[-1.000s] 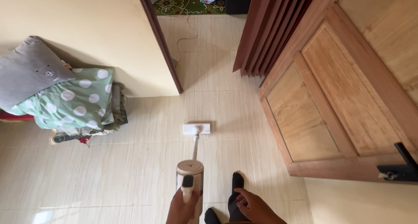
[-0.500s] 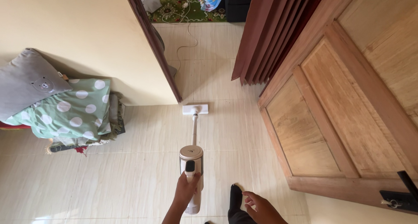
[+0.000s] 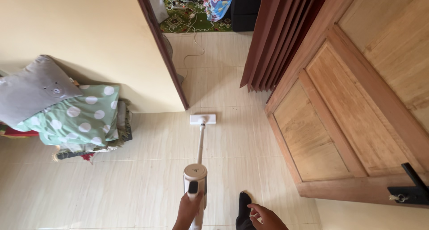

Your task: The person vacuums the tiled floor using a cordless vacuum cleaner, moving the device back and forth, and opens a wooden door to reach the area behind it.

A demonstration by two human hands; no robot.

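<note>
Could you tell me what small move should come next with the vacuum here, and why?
Probably push the floor head forward through the doorway: the left hand holds the vacuum, its head sits just short of the door frame, and bare tiles lie ahead.

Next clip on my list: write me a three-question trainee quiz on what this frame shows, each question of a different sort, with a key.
1. True or false: the left hand grips the handle of the white stick vacuum.
2. Multiple choice: the vacuum's floor head rests on
A. the green patterned rug
B. the pale tiled floor, near the doorway
C. the pile of bedding
3. Short answer: what does the right hand hold?

Key
1. True.
2. B. The green rug lies in the room beyond the doorway, and the polka-dot bedding sits against the wall off to the left.
3. Nothing; it hangs free with fingers loosely curled, near a dark-socked foot.
</note>
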